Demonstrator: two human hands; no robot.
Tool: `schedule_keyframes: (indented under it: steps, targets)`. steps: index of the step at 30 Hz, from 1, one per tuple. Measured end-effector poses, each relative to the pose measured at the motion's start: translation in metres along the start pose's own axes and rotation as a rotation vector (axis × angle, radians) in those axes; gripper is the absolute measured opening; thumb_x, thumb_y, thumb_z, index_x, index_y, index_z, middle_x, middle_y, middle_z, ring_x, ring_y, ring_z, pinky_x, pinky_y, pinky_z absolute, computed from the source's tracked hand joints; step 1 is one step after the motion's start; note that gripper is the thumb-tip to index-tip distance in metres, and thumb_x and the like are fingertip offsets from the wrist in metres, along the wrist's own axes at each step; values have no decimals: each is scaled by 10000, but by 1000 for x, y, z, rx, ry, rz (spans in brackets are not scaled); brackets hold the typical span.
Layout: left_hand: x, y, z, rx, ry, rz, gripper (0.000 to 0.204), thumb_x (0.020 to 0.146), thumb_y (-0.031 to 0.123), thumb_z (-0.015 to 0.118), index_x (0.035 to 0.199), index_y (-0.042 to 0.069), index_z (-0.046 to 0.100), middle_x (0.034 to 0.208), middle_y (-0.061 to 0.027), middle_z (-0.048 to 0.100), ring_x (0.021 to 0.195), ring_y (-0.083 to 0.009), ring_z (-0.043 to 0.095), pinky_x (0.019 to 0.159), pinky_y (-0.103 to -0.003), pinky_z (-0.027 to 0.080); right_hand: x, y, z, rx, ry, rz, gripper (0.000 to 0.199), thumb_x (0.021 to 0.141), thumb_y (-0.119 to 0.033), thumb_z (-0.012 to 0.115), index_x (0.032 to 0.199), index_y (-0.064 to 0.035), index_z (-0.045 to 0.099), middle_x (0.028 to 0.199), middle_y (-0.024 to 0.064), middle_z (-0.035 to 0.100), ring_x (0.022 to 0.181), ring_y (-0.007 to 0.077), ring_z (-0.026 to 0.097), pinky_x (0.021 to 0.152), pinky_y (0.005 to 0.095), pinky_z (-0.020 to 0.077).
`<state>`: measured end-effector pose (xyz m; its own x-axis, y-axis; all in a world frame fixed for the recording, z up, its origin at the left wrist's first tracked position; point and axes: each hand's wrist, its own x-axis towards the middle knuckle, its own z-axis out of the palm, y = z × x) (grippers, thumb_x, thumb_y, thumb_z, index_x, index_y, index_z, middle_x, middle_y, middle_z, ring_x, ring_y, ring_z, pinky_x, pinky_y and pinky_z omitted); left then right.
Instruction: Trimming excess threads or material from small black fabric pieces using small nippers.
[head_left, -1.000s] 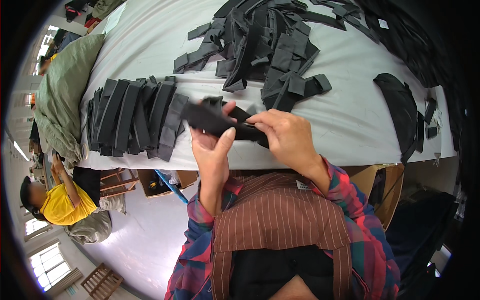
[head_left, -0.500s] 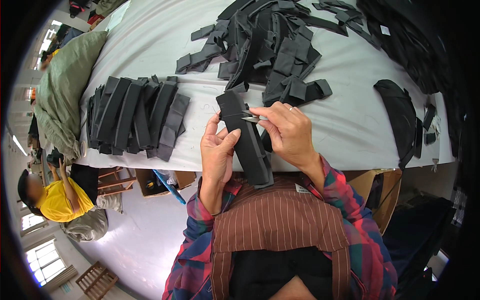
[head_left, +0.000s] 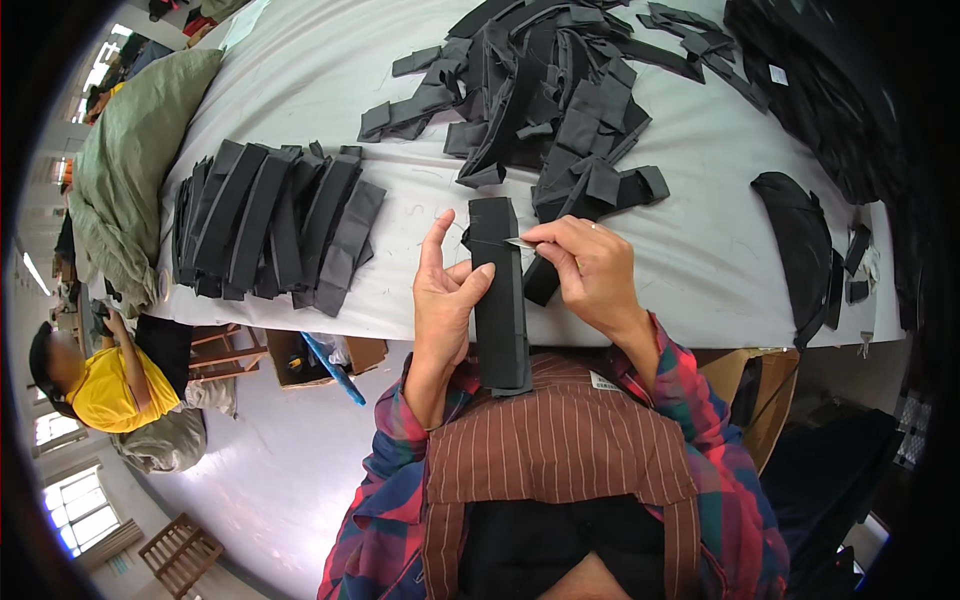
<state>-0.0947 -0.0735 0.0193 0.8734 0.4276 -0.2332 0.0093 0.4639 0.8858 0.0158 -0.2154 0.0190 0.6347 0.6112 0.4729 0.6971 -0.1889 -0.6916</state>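
Observation:
A black fabric strip (head_left: 496, 310), sewn with a seam across its upper part, hangs lengthwise over the table's front edge. My left hand (head_left: 447, 295) grips its left side, thumb pressed on the front and index finger raised. At its upper right edge my right hand (head_left: 590, 270) is closed on a small pair of pointed metal thread snips (head_left: 517, 242), mostly hidden in the fingers; the tip touches or nearly touches the strip. Beyond lies a tangled heap of black and grey strips (head_left: 520, 100). To the left is a neater row of strips (head_left: 265, 225).
White cloth covers the table (head_left: 410, 260). A green-grey sack (head_left: 140, 150) bulges at its left edge, and black fabric pieces (head_left: 795, 250) lie at the right. Below left, a cardboard box (head_left: 300, 360) stands on the floor. A person in yellow (head_left: 115, 395) works farther left.
The strip has turned from slanted to nearly upright. My left index finger has lifted off it and points up. My right hand with the snips has shifted slightly right and down.

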Motion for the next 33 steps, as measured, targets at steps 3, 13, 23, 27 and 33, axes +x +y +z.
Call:
schedule_keyframes:
  steps: [3, 13, 23, 27, 33]
  targets:
    - [-1, 1, -1, 69, -7, 1, 744, 852, -55, 572, 1457, 45, 152, 922, -153, 663, 785, -124, 642, 712, -240, 530, 3, -10, 0, 27, -16, 20, 134, 775, -44, 637, 901, -83, 656, 693, 52, 579, 626, 248, 544, 565, 342, 395]
    - [-6, 2, 3, 11, -26, -42, 705, 851, -65, 552, 1434, 35, 168, 778, -57, 619, 645, -56, 554, 586, -188, 456, 3, -6, -2, -168, -75, -116, 170, 763, -71, 665, 931, -91, 647, 756, 50, 608, 648, 237, 561, 591, 340, 417]
    - [-13, -2, -5, 76, -98, -50, 427, 876, -26, 567, 1213, 44, 313, 833, -119, 653, 680, -100, 603, 592, -215, 498, 2, 16, 12, 10, -13, 414, 164, 788, -156, 673, 931, -85, 636, 771, 97, 654, 676, 269, 635, 577, 347, 468]
    - [-20, 5, -6, 92, -92, -133, 368, 891, -6, 576, 1171, 35, 340, 810, -98, 656, 666, -64, 570, 574, -198, 465, 14, 1, -6, 97, 107, 334, 203, 776, -136, 694, 970, -94, 651, 855, 66, 650, 719, 226, 632, 633, 304, 474]
    - [-21, 3, -4, 225, -217, -168, 369, 901, 31, 587, 1235, -17, 439, 855, -63, 669, 712, -51, 572, 611, -189, 461, 15, -4, -18, 234, -269, 218, 341, 700, -87, 767, 1020, -52, 653, 876, 41, 587, 774, 138, 551, 712, 249, 440]
